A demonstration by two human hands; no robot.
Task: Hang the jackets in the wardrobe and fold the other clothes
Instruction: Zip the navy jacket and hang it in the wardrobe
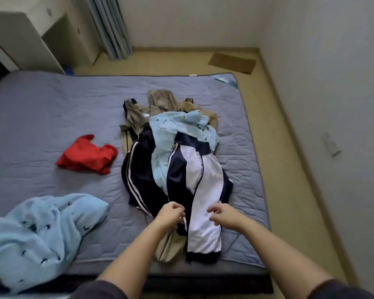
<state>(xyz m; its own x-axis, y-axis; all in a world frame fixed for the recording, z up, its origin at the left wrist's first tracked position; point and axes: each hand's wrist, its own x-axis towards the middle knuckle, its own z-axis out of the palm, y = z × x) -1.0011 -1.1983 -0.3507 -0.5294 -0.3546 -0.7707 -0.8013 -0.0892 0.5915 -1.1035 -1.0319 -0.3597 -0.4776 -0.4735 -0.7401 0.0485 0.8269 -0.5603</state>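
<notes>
Left hand [170,215] pinching jacket [205,190] edge, right hand [224,216] hovering, khaki clothes [160,100] half-buried

Both bare forearms reach forward, near each other. The left hand [170,214] pinches the front edge of the navy-and-white jacket [205,186] with curled fingers. The right hand [224,216] is palm down, fingers loosely bent.

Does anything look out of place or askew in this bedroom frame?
Minor things only. The bed cover's far right corner is turned back, showing teal underneath. A flat brown cardboard piece lies on the floor by the far wall, and a small pale object by the right wall. Nothing looks damaged.
</notes>
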